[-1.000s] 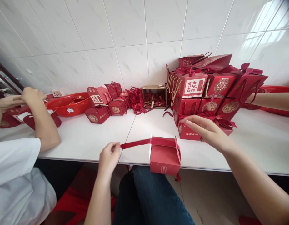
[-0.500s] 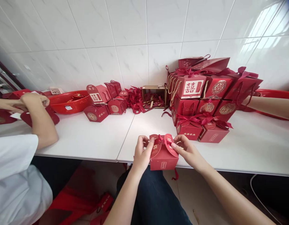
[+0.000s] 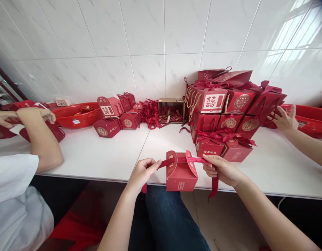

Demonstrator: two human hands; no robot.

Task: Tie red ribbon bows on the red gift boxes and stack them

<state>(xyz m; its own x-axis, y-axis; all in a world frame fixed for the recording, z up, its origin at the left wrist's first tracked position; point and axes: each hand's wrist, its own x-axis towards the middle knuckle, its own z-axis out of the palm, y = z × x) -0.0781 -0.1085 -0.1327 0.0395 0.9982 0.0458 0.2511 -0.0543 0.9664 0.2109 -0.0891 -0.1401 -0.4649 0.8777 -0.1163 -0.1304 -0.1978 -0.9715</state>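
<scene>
A small red gift box (image 3: 181, 179) with rounded top flaps stands at the table's front edge, between my two hands. A red ribbon (image 3: 196, 160) runs across its top through the flaps. To the left of the box, my left hand (image 3: 145, 170) pinches one end of the ribbon, and a tail dangles below the fingers. On the other side my right hand (image 3: 223, 169) is closed on the opposite end, its loose tail hanging beneath. The ribbon is stretched nearly straight between both hands.
Red gift boxes (image 3: 213, 103) are stacked at right, and several more (image 3: 107, 128) stand left. Loose ribbons (image 3: 150, 113) lie beside a cardboard box (image 3: 171, 101) at the wall. Red basins (image 3: 77, 120) flank these. A co-worker's arm (image 3: 44, 139) is at left, another person's hand (image 3: 286, 118) at right.
My hands have moved apart from the box's top flaps, drawing the ribbon ends out to either side. At right, the other person's hand has come into view beside the stack.
</scene>
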